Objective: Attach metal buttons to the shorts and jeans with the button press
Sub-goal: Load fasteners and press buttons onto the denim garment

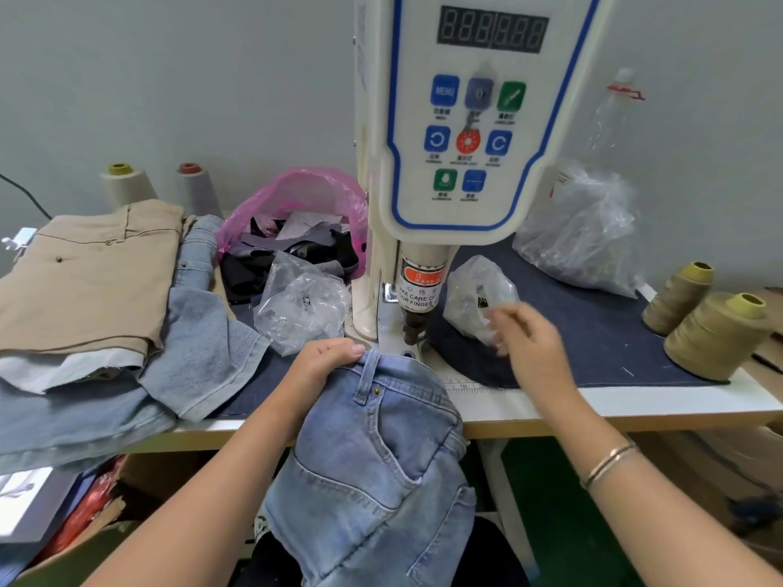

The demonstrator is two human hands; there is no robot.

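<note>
Below the button press [428, 230], at six o'clock, the left hand [326, 362] gripped the jeans [381, 451] waistband; the blurred right hand [529, 336], at three o'clock, reached a small plastic bag [474, 290], grip unclear.

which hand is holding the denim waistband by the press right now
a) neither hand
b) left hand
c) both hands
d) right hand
b) The left hand grips the waistband of the denim garment just in front of the button press, while the right hand is off the denim, over by a small clear plastic bag.
</note>
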